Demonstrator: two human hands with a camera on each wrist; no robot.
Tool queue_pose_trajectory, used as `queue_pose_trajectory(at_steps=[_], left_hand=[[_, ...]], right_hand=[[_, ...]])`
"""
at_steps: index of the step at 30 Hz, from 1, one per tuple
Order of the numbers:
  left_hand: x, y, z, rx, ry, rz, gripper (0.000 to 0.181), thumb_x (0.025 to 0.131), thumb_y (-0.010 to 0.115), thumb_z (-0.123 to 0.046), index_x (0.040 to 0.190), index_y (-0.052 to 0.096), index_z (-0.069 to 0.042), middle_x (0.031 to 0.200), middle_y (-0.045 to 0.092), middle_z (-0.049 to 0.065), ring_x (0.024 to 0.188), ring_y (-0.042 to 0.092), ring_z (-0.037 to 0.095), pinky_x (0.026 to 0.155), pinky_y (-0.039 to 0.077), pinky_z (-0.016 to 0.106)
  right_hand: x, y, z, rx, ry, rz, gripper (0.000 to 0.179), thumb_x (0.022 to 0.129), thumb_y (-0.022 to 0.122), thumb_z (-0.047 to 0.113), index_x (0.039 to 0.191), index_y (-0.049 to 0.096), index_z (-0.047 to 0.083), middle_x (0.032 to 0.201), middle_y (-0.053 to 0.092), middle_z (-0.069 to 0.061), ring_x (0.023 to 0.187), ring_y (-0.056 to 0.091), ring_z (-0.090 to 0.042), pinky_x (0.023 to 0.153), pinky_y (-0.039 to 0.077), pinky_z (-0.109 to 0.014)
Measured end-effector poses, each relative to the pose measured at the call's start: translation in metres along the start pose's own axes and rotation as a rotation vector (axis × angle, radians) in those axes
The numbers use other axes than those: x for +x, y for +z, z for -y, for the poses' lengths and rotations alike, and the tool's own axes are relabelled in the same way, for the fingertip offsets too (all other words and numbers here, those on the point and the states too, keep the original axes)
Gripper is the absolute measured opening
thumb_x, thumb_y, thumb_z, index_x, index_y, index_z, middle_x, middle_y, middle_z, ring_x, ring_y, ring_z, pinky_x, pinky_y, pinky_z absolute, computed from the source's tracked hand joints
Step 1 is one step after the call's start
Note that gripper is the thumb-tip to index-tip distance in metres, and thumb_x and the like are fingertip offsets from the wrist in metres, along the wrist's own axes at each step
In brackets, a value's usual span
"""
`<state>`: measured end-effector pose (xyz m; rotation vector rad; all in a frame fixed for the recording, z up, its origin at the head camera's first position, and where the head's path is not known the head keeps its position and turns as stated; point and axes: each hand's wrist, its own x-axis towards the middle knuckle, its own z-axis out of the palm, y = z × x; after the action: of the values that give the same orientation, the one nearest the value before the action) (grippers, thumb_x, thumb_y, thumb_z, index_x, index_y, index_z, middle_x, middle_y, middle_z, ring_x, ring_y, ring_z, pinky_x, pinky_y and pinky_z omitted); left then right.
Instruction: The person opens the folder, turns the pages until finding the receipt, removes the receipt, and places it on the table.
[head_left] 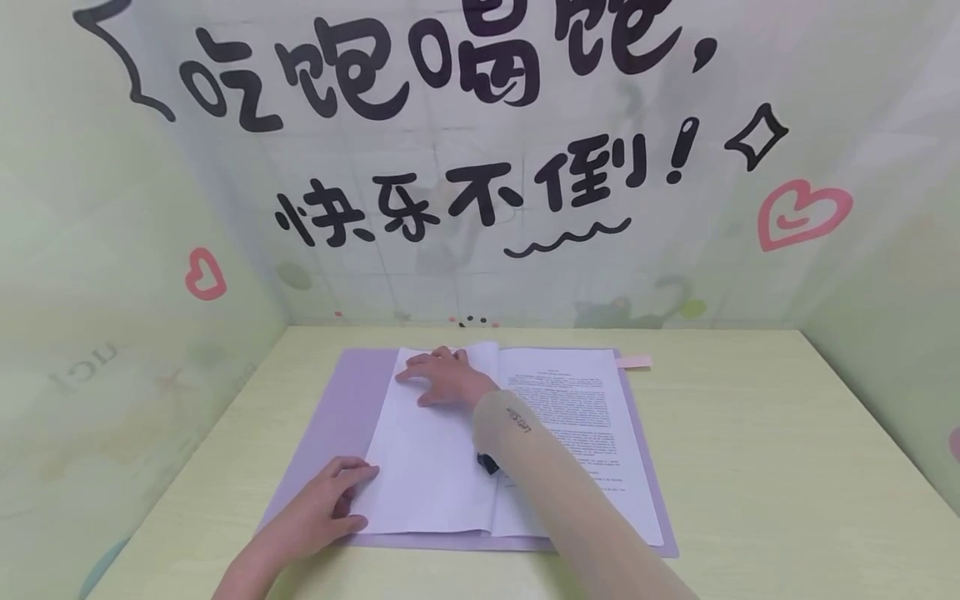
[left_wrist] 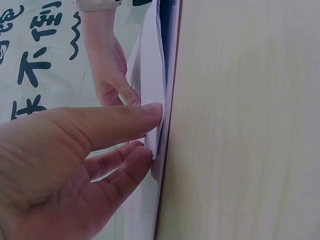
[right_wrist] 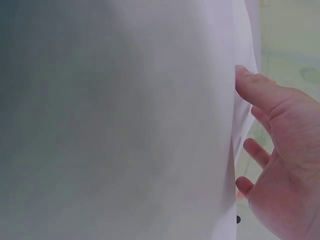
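Observation:
A purple folder lies spread on the table with white sheets in it. The left-hand sheet shows a blank side; the right-hand page carries printed text. With fingers spread, my right hand rests on the upper part of the blank sheet, its forearm crossing the printed page. My left hand is at that sheet's lower left corner, thumb and fingers touching near the edge. In the left wrist view, the left thumb lies against the sheets' edge. The right wrist view has the right hand beside the white paper.
The folder lies on a light wooden table. A pink tab sticks out at the folder's upper right. A printed wall panel with black lettering stands behind, and side panels flank the table.

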<state>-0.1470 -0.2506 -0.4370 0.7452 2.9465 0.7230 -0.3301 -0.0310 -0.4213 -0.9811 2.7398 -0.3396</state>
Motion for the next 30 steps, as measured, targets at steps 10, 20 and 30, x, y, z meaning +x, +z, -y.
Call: queue_pose_trajectory(at_steps=[10, 20, 30], left_hand=[[-0.001, 0.0015, 0.0002, 0.002, 0.018, -0.018, 0.055, 0.077, 0.081, -0.012, 0.126, 0.062, 0.002, 0.126, 0.055, 0.015, 0.088, 0.049, 0.002, 0.074, 0.048, 0.021], [-0.0007, 0.0012, -0.0001, -0.044, 0.012, 0.0, 0.055, 0.078, 0.08, -0.011, 0.127, 0.061, 0.004, 0.126, 0.054, 0.017, 0.083, 0.047, 0.001, 0.069, 0.047, 0.019], [-0.0003, 0.0002, 0.0011, -0.106, -0.013, 0.019, 0.055, 0.078, 0.08, -0.011, 0.127, 0.06, 0.003, 0.127, 0.052, 0.018, 0.082, 0.047, -0.001, 0.068, 0.049, 0.018]], right_hand=[[0.002, 0.0007, 0.0009, 0.001, 0.029, 0.033, 0.053, 0.096, 0.064, 0.034, 0.145, 0.046, 0.041, 0.16, 0.035, 0.01, 0.14, 0.033, -0.022, 0.111, 0.027, -0.045], [0.0007, -0.0023, 0.0011, 0.017, 0.037, 0.074, 0.052, 0.098, 0.061, 0.032, 0.146, 0.044, 0.041, 0.16, 0.033, 0.01, 0.144, 0.029, -0.023, 0.117, 0.024, -0.05], [-0.002, -0.0014, -0.0008, 0.009, 0.045, 0.097, 0.053, 0.099, 0.057, 0.035, 0.149, 0.039, 0.042, 0.163, 0.028, 0.012, 0.151, 0.022, -0.024, 0.124, 0.016, -0.054]])
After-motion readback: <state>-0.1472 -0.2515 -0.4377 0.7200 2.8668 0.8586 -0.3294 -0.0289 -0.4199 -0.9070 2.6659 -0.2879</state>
